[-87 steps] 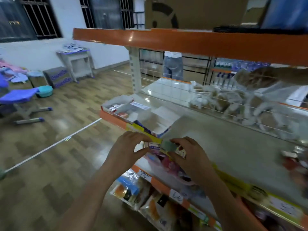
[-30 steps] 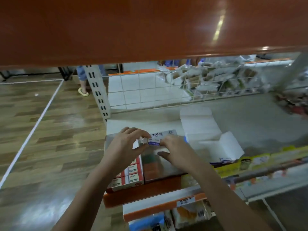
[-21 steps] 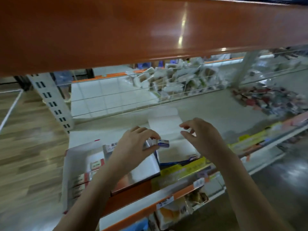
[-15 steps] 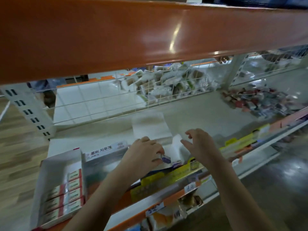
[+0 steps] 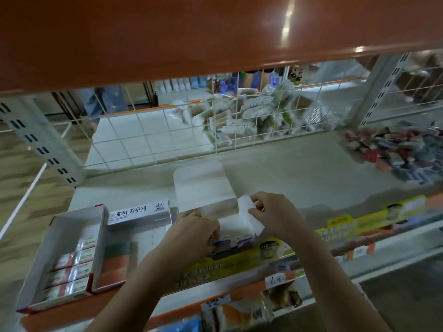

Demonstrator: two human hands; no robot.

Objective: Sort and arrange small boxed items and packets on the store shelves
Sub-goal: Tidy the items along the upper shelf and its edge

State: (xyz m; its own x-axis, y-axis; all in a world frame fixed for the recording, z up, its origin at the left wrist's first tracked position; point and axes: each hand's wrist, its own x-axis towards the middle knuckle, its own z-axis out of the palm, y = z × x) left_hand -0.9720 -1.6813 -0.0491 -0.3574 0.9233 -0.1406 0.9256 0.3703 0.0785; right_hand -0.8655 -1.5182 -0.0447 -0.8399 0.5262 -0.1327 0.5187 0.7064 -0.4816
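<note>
An open white display carton (image 5: 233, 224) sits at the front of the grey shelf (image 5: 299, 173), lid (image 5: 201, 185) folded back. Small blue-and-white eraser boxes (image 5: 233, 241) stand in a row at its front. My left hand (image 5: 191, 232) reaches into the carton's left side with curled fingers at the small boxes; whether it still holds one is hidden. My right hand (image 5: 273, 215) pinches the carton's right side flap (image 5: 249, 213). To the left lie two more open cartons, one (image 5: 60, 257) with red-and-white boxes, one (image 5: 115, 257) with orange and green items.
An orange shelf board (image 5: 191, 32) hangs low overhead. A white wire grid (image 5: 167, 137) backs the shelf, with packets (image 5: 251, 116) piled behind it. A heap of small packets (image 5: 402, 149) lies at the far right. Bagged goods (image 5: 239, 312) fill the shelf below.
My left hand carried a small blue-and-white box from the left carton to the middle carton and lowered it in. My right hand let go of it and took the carton's flap.
</note>
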